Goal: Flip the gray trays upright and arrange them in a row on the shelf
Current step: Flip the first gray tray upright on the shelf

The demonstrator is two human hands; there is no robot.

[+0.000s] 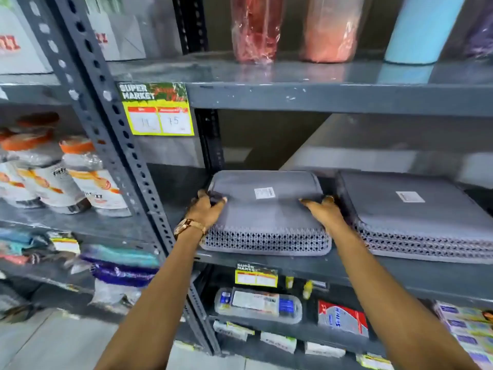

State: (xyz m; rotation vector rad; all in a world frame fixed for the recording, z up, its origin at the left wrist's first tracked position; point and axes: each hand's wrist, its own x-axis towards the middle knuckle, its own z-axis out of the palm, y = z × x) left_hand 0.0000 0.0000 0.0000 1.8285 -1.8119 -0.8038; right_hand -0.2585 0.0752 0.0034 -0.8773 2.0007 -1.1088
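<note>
Tray (pixel 266 212), gray, upside down on shelf (pixel 293 265), gripped at its sides between left hand (pixel 205 212) and right hand (pixel 324 213); second tray stack (pixel 416 217) just right of right hand.

Dark gray steel shelving (pixel 320 98) fills the view, its slotted upright post (pixel 112 124) running diagonally down the left side. A yellow supermarket price tag (pixel 160 113) hangs at the upper shelf's left edge. Pale floor tiles (pixel 53 340) show at the bottom left. A beige wall (pixel 266 129) lies behind the shelving.
</note>
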